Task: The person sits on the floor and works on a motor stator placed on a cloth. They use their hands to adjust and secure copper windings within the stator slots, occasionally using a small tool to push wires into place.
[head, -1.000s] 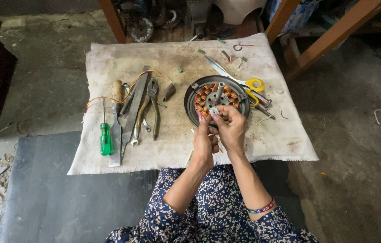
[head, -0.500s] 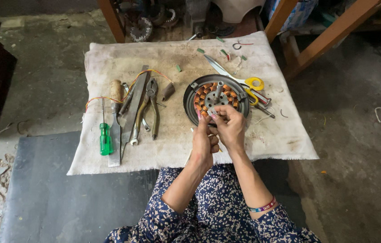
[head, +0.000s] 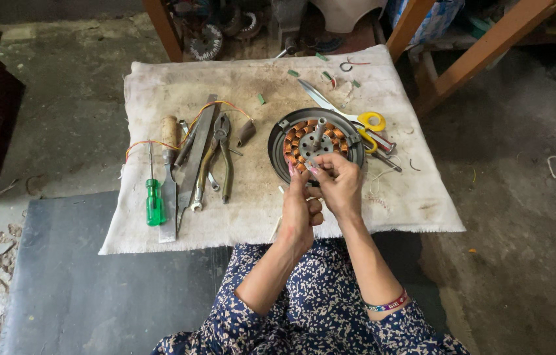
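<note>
- Motor stator (head: 316, 141), a round dark metal housing ringed with copper windings and a grey shaft at its centre, lies on the cloth (head: 396, 204), a little right of the cloth's middle.
- Both hands sit at the stator's 6 o'clock edge, pressed close together, with their fingertips over the near rim and the nearest windings.
- Left hand (head: 299, 210) is curled, thumb and fingers pinched together at the tips just at the housing's near rim; whether anything is held between them is too small to tell.
- Right hand (head: 338, 187) is curled beside it, fingertips meeting those of the left; it seems to pinch a small pale piece, though I cannot tell what it is.
- Yellow-handled scissors (head: 356, 118) lie at the stator's 2 o'clock, blades pointing away toward 11 o'clock, handle touching the housing's edge.
- Pliers (head: 224, 154) lie at the stator's 9 o'clock, well apart from the hands, among a wrench (head: 200, 177) and a flat metal file (head: 186, 174).
- Green-handled screwdriver (head: 153, 197) lies farthest out at 9 o'clock, near the cloth's left edge, beside a wooden-handled tool (head: 169, 141).
- Small green bits of sleeve (head: 325, 75) are scattered at 12 o'clock, near the cloth's far edge.
</note>
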